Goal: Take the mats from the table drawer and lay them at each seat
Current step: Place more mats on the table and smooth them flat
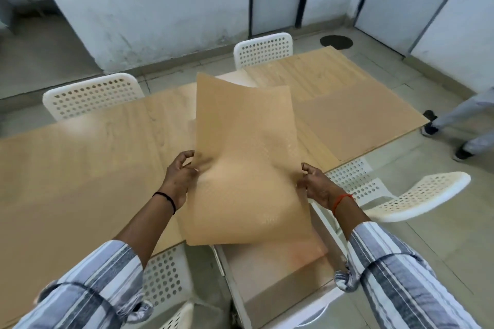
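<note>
A tan flexible mat (246,157) hangs in the air over the table's near edge, bent and blurred. My left hand (179,176) grips its left edge and my right hand (318,184) grips its right edge. Below it the white table drawer (270,286) stands pulled out, with more tan mats (294,256) lying inside. Another mat (355,125) lies flat on the wooden table (80,168) at the right end. A pale sheet (235,79) shows behind the held mat's top edge.
White perforated chairs stand around the table: two at the far side (91,96) (263,49), one at the right (417,195), one under my left arm (163,275). A person's legs (459,125) are on the floor at the right. A dark round cover (336,42) lies on the floor.
</note>
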